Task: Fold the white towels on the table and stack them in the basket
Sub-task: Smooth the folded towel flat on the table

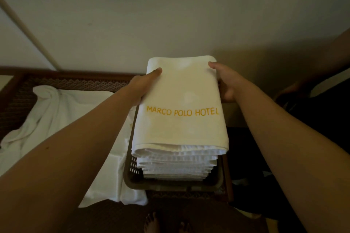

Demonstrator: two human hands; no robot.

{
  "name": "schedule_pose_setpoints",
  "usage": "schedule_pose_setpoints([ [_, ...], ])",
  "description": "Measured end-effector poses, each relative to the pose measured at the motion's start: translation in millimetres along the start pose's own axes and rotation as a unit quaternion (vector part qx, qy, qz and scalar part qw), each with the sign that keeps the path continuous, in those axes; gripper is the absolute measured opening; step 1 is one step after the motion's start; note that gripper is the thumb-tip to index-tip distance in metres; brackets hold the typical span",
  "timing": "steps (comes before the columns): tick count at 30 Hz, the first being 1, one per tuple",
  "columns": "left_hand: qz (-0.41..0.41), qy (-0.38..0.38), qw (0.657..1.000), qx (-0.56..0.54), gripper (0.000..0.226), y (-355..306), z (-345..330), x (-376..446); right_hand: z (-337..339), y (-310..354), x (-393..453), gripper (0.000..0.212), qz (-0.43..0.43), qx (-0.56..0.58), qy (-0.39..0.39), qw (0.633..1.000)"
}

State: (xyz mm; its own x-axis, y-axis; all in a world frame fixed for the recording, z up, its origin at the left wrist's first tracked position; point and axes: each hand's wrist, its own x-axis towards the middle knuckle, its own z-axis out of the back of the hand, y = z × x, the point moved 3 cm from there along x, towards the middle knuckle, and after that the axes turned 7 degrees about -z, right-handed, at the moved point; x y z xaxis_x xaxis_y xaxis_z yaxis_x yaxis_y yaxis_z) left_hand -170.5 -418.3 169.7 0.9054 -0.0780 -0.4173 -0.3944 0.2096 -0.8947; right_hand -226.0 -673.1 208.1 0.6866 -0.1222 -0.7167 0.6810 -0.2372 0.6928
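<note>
A folded white towel (181, 104) with yellow lettering lies on top of a stack of several folded white towels (176, 164) in a dark plastic basket (170, 183). My left hand (145, 85) grips the top towel's far left edge, thumb on top and fingers hidden underneath. My right hand (225, 81) grips its far right edge the same way. An unfolded white towel (62, 119) lies crumpled on the table to the left of the basket.
The dark wooden table (79, 81) with a woven surface stands against a pale wall (170, 24). A dark chair or object (312, 111) sits in shadow at the right. My bare feet (166, 221) show below the table's near edge.
</note>
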Motion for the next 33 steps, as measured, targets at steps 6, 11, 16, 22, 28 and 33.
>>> schedule_pose_setpoints([
  [6,-0.02,0.002,0.998,0.053,0.086,11,-2,18,-2,26,21,0.049,-0.025,0.026,-0.009,0.999],
  [11,-0.032,0.025,0.998,0.048,0.101,15,2,23,0,29,31,0.042,-0.003,0.043,-0.026,0.999],
  [16,-0.075,-0.021,0.996,0.054,0.064,-3,10,28,-8,28,36,0.012,0.032,0.013,-0.025,0.999],
  [22,-0.11,-0.136,0.956,0.236,0.08,8,12,19,-22,14,35,0.069,0.207,-0.348,-0.315,0.858],
  [28,-0.215,-0.019,0.843,0.493,0.079,42,-36,-40,-46,-62,15,0.074,0.225,-0.652,-0.224,0.689],
  [33,-0.231,-0.019,0.882,0.41,0.069,42,-27,-43,-42,-60,13,0.075,0.186,-0.67,-0.238,0.678],
])
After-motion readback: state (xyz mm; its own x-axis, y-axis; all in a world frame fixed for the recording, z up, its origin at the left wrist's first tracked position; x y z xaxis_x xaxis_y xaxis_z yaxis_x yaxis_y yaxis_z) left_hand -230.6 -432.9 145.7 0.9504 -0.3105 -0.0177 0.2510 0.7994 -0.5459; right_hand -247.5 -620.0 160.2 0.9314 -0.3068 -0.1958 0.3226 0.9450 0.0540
